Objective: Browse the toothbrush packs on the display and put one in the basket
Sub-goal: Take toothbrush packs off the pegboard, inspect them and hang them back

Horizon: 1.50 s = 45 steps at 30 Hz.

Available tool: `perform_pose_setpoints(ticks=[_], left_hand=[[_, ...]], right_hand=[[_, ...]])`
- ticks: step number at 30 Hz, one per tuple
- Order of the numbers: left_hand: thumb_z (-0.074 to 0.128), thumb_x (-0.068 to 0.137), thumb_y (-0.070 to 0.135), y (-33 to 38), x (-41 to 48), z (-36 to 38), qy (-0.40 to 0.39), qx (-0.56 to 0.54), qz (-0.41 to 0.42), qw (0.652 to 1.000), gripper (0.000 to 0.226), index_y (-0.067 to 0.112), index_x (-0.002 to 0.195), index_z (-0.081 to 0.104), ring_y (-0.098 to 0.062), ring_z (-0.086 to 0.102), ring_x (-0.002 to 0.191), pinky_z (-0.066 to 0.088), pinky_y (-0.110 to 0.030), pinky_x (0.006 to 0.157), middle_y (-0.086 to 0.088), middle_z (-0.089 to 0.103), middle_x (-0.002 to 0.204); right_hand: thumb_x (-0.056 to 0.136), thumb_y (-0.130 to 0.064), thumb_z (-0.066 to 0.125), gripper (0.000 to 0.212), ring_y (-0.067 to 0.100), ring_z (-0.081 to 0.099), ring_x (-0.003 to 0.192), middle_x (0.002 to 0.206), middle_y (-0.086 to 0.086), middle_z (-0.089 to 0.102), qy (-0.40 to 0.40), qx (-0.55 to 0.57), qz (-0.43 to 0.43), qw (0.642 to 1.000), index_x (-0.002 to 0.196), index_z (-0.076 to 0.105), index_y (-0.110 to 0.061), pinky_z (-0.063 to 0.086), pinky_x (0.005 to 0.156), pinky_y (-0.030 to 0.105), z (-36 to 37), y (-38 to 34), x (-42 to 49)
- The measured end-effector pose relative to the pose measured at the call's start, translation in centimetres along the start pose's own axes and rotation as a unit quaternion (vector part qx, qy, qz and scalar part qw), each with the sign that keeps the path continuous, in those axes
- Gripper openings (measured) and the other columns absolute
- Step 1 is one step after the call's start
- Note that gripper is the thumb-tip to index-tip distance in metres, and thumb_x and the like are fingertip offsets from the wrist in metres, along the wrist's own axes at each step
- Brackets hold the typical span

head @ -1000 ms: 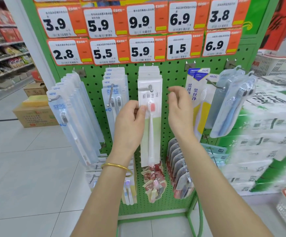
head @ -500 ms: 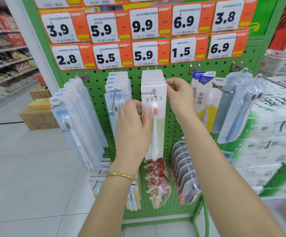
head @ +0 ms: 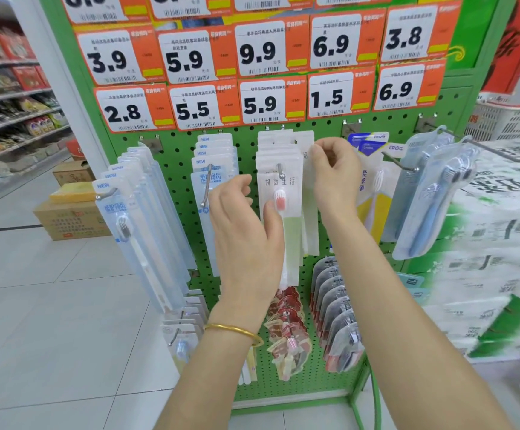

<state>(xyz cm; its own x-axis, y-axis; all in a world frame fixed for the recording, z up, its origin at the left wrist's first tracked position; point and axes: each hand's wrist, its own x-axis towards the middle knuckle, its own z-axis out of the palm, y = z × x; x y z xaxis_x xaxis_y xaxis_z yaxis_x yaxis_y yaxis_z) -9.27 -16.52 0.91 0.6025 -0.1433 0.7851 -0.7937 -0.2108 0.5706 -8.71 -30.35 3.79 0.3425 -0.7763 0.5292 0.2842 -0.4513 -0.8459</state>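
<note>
Left hand (head: pixel 243 231): thumb on the front pack (head: pixel 286 237), fingers loosely curled beside it; grip unclear
Right hand (head: pixel 334 175): pinches the top of a rear pack (head: pixel 311 218), angled out rightward, print mostly hidden
Hook (head: pixel 280 172): carries the front pack
Basket (head: pixel 507 119): blurred, cut off at right

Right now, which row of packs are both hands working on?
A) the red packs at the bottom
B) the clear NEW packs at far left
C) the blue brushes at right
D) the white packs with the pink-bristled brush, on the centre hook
D: the left hand rests its thumb on the front white pack, and the right hand pinches the top of a pack behind it on the same hook.
</note>
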Motion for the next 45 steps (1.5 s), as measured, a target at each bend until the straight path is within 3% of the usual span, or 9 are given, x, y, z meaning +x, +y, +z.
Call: perform_pose_setpoints(ticks=[5,12,17,23,29,35,39,42,45], left_hand=[[0.053,0.087,0.009,0.3,-0.8,0.2,0.019,-0.043,0.01,0.999,0.032,0.007,0.118,0.043,-0.017,0.047,0.094,0.048,-0.039,0.078,0.008,0.033,0.103],[0.047,0.087,0.011,1.5,-3.1,0.7,-0.003,-0.106,-0.002,0.994,0.026,0.023,0.11,0.041,-0.005,0.046,0.093,0.045,-0.03,0.081,0.018,0.037,0.105],[0.048,0.091,0.016,2.5,-6.1,1.8,-0.084,-0.171,-0.107,0.976,0.019,0.023,0.108,0.043,-0.001,0.047,0.094,0.042,-0.02,0.083,0.008,0.045,0.104],[0.048,0.095,0.025,2.7,-8.2,2.6,-0.194,-0.185,-0.231,0.935,0.034,0.018,0.127,0.039,0.016,0.044,0.092,0.034,0.001,0.079,0.004,0.044,0.118],[0.049,0.096,0.026,3.7,-11.9,3.7,-0.278,-0.183,-0.249,0.909,0.013,0.02,0.107,0.048,0.005,0.053,0.085,0.041,-0.011,0.076,0.01,0.055,0.098],[0.047,0.097,0.027,4.0,-15.7,5.0,-0.249,-0.171,-0.315,0.9,0.009,0.019,0.094,0.049,-0.009,0.049,0.08,0.041,-0.021,0.072,0.001,0.052,0.091],[0.043,0.099,0.032,4.4,-16.7,6.8,-0.191,-0.19,-0.389,0.881,0.018,0.02,0.086,0.044,-0.008,0.037,0.063,0.037,-0.023,0.059,0.006,0.04,0.075],[0.04,0.1,0.031,5.1,-17.3,8.4,-0.156,-0.191,-0.405,0.881,0.016,0.02,0.09,0.044,-0.002,0.041,0.07,0.035,-0.01,0.064,0.008,0.043,0.08],[0.037,0.1,0.033,5.7,-18.6,9.0,-0.15,-0.184,-0.39,0.89,0.019,0.017,0.106,0.045,-0.002,0.049,0.083,0.036,-0.015,0.072,0.008,0.052,0.094]], right_hand=[[0.092,-0.007,0.05,0.011,0.016,0.05,0.085,0.086,-0.002,0.054,0.047,-0.06,-0.057,0.995,0.085,0.053,-0.016,0.037,0.074,0.018,-0.8,0.1,-1.9],[0.094,-0.009,0.048,0.013,0.01,0.044,0.08,0.079,-0.018,0.043,0.061,-0.134,-0.077,0.986,0.087,0.051,-0.019,0.032,0.069,0.008,-3.4,0.3,-5.1],[0.092,-0.007,0.051,0.014,-0.001,0.047,0.076,0.079,-0.011,0.051,0.047,-0.11,-0.041,0.992,0.084,0.052,-0.019,0.036,0.07,0.009,-6.7,1.0,-7.2],[0.093,-0.009,0.053,0.017,-0.007,0.048,0.063,0.075,-0.012,0.054,-0.028,-0.061,0.06,0.996,0.081,0.056,-0.021,0.038,0.063,0.008,-11.0,1.9,-9.3],[0.092,-0.009,0.055,0.022,0.01,0.053,0.071,0.075,-0.008,0.058,-0.068,-0.031,0.148,0.986,0.077,0.057,-0.025,0.052,0.075,0.041,-14.5,4.1,-12.3],[0.096,-0.013,0.05,0.015,0.025,0.063,0.084,0.093,0.008,0.067,-0.126,-0.008,0.24,0.963,0.092,0.064,-0.017,0.055,0.074,0.041,-17.8,6.7,-15.0],[0.097,-0.019,0.049,0.021,0.009,0.052,0.072,0.078,-0.002,0.058,-0.198,-0.042,0.256,0.945,0.088,0.064,-0.007,0.045,0.069,0.027,-20.1,8.3,-17.2],[0.095,-0.012,0.053,0.019,0.0,0.047,0.069,0.074,-0.009,0.056,-0.174,-0.03,0.247,0.953,0.079,0.061,-0.017,0.039,0.066,0.015,-20.6,8.6,-18.2],[0.094,-0.009,0.053,0.021,0.005,0.046,0.073,0.077,-0.003,0.055,-0.128,0.012,0.272,0.954,0.076,0.059,-0.018,0.039,0.069,0.02,-20.1,8.8,-18.6]])
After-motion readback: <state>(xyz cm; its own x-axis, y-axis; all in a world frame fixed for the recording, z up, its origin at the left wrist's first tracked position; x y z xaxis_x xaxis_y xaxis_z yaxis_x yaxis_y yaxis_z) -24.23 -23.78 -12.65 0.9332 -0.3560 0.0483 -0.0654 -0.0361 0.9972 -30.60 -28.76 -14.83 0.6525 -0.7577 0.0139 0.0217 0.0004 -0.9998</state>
